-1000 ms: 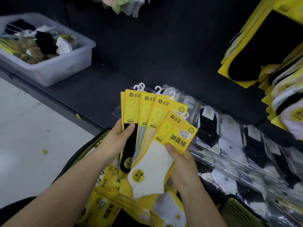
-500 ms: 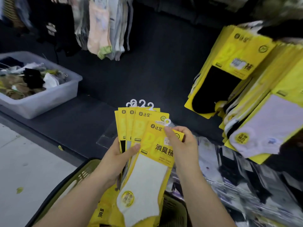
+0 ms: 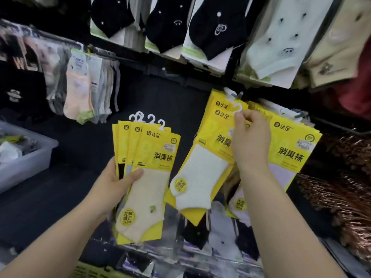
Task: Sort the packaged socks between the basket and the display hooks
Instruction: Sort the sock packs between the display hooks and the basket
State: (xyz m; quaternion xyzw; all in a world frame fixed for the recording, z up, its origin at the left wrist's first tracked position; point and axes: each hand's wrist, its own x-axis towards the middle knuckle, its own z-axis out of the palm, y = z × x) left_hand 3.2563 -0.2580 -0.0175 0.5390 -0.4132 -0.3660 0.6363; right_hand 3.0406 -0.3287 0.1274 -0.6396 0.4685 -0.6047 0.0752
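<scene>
Raised from the fanned packs, the white sock pack now meets the hung packs by the display hook.
Right hand pinches its hanger — left hand grips the fan of four.

The right hand covers part of the white sock pack; the bottom edge crops the basket.

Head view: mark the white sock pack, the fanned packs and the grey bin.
white sock pack [image 3: 202,173]: head view, on the sock's fabric.
fanned packs [image 3: 158,149]: head view, front pack's yellow card.
grey bin [image 3: 24,167]: head view, its side wall.
</scene>
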